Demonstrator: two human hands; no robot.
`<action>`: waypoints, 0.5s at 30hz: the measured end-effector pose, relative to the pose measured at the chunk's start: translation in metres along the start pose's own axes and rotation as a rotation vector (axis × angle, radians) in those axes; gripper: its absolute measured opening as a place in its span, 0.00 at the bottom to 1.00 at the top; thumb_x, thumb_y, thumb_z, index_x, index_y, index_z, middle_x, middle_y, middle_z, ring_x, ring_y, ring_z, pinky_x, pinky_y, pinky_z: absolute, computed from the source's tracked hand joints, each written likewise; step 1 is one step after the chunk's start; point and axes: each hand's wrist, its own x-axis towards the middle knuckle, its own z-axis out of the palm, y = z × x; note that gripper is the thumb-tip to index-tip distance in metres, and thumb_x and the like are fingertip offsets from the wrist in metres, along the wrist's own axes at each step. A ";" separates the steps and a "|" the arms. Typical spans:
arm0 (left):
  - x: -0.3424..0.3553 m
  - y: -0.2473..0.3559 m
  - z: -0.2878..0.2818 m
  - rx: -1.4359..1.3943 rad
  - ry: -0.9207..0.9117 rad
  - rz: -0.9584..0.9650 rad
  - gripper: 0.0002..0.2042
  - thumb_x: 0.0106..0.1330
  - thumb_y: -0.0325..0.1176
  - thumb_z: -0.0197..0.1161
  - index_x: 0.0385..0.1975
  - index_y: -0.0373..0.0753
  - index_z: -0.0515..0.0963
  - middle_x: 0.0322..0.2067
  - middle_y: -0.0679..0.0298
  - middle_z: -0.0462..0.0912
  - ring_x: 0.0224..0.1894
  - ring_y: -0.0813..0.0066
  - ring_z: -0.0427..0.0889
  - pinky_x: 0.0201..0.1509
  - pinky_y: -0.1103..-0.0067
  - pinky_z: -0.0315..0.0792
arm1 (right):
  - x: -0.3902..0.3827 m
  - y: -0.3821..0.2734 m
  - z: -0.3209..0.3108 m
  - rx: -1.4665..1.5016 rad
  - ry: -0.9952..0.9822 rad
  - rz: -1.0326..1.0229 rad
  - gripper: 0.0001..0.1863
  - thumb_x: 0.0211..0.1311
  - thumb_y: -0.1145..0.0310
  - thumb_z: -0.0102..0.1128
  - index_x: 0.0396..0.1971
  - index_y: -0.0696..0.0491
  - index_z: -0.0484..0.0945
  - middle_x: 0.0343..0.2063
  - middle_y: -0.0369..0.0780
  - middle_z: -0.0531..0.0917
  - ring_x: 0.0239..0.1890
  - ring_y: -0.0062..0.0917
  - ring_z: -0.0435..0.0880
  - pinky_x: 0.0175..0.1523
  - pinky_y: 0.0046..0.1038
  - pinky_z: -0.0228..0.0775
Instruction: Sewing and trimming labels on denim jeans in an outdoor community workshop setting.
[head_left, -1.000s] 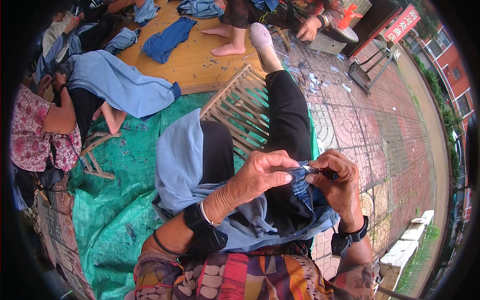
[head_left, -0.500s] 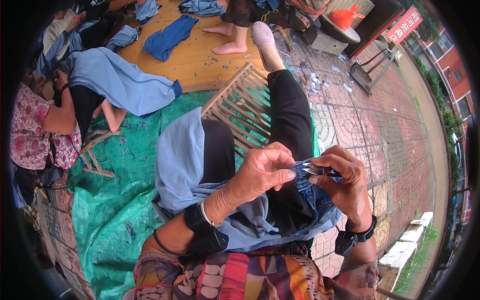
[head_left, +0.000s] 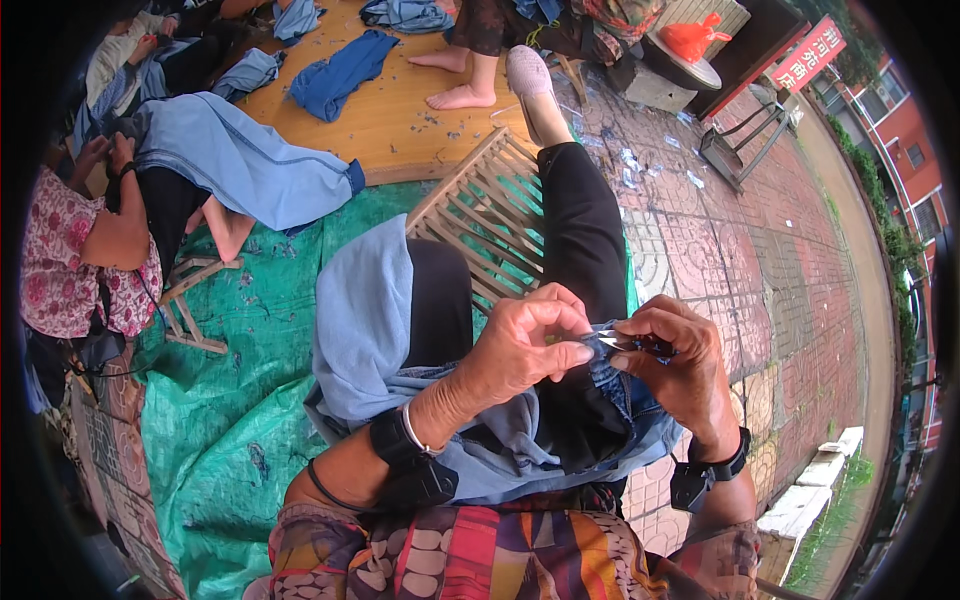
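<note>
Across my lap lies a light blue denim garment [head_left: 362,310], draped over my left thigh, with a darker bunched part raised between my hands. My left hand [head_left: 525,340] is closed in a pinch on an edge of this denim. In my right hand [head_left: 680,360] I grip small thread snips [head_left: 607,340], whose pointed metal blades face left, close to the left fingertips. The handles are mostly hidden by the fingers. I cannot make out a thread between the blades.
My foot is up by a slatted wooden stool [head_left: 490,215] on a green tarp [head_left: 230,430]. A person at left has denim over the knees [head_left: 240,165]. More denim pieces [head_left: 340,75] and scraps lie on a wooden board [head_left: 420,140]. Paving [head_left: 740,290] runs along the right.
My right hand has moved slightly left, bringing the snips' blade tips nearer to the left fingertips. The left hand keeps its pinch on the denim.
</note>
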 end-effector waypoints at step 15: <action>-0.001 0.000 -0.001 -0.005 -0.031 -0.023 0.06 0.52 0.20 0.64 0.29 0.30 0.75 0.36 0.62 0.68 0.25 0.83 0.72 0.25 0.88 0.70 | -0.002 0.008 0.004 0.007 -0.033 -0.018 0.12 0.39 0.83 0.66 0.27 0.59 0.77 0.25 0.38 0.75 0.25 0.21 0.76 0.29 0.21 0.66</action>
